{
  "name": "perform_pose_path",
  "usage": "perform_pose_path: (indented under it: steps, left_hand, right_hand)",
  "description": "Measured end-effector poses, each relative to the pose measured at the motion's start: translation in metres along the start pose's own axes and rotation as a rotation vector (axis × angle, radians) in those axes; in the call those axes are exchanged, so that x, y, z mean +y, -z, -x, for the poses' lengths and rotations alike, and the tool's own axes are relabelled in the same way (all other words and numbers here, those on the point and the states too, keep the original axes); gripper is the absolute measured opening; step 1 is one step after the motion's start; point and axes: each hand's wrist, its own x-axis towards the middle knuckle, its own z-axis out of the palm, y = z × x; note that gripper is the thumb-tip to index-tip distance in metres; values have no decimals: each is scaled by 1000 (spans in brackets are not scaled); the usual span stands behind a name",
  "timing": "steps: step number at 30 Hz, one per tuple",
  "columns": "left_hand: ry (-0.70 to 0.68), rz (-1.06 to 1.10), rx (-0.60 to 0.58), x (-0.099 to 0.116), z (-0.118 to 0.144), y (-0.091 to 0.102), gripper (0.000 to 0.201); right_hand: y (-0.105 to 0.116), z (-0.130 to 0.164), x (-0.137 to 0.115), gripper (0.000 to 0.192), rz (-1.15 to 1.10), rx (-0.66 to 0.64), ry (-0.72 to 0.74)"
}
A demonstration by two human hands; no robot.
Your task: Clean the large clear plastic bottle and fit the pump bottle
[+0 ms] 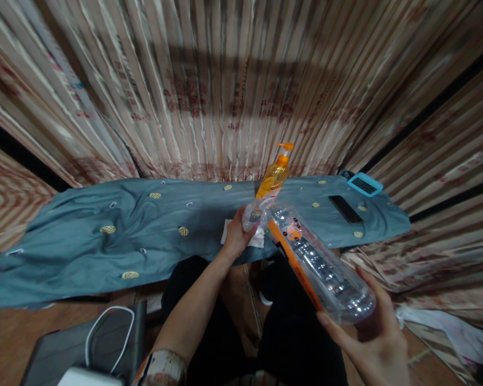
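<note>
Over the lap, a clear plastic bottle (pixel 317 257) held at both ends.

Right hand (pixel 370 332) fingers (pixel 338 329) half-curled, cupping the bottle's base; left hand (pixel 237 233) fingers closed around the cap end. Its long axis runs diagonally, neck pointing up-left toward the blue cloth-covered table (pixel 104 236), base low and right. An orange pump bottle (pixel 273 177) stands just behind; a black phone (pixel 345 208) lies well right.

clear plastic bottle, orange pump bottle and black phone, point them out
clear plastic bottle (pixel 322 265), head view, mid body
orange pump bottle (pixel 272 179), head view, amber body
black phone (pixel 345 208), head view, screen middle
</note>
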Motion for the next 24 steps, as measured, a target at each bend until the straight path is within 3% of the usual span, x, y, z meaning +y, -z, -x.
perform_pose_path:
  steps: [18, 24]
  left_hand:
    - [-16, 13, 3, -6, -1, -2, 56]
    - [-22, 1, 1, -9, -1, -3, 59]
  right_hand:
    - [1, 0, -5, 97, -31, -6, -107]
    - [3, -3, 6, 95, -8, -29, -17]
